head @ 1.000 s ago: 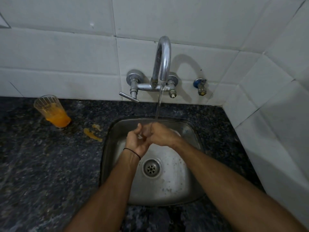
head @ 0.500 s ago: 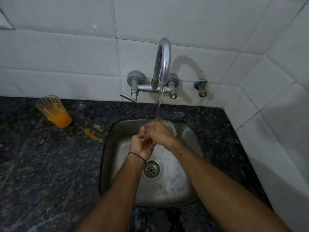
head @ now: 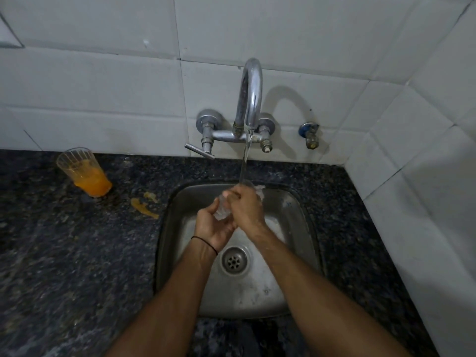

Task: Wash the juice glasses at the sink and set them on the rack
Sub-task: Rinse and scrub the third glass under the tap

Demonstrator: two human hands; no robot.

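A clear, ribbed plastic-looking juice glass sits between the two hands above the square stainless steel sink, tilted, with its mouth end showing past the right hand toward the back wall; most of its body is hidden by the fingers. The left hand, with a thin black band at the wrist, cups the glass from below, fingers curled round its lower part; the right hand lies over the top of the glass, fingers wrapped round it and knuckles up. A thin stream of water falls from the curved chrome wall tap and lands on the glass just at the right hand's fingertips; the tap's flat lever handle points out to the left. Under the wrists lies the round metal drain, with wet streaks on the basin floor around it. The sink is set into a dark speckled granite counter; on that counter, well to the left of the sink and near the wall, stands a second clear ribbed glass, upright, with orange juice in its lower part; between it and the sink's rim lie two orange smears of spilled juice. A small brass valve with a blue cap juts from the white tiled wall right of the tap.
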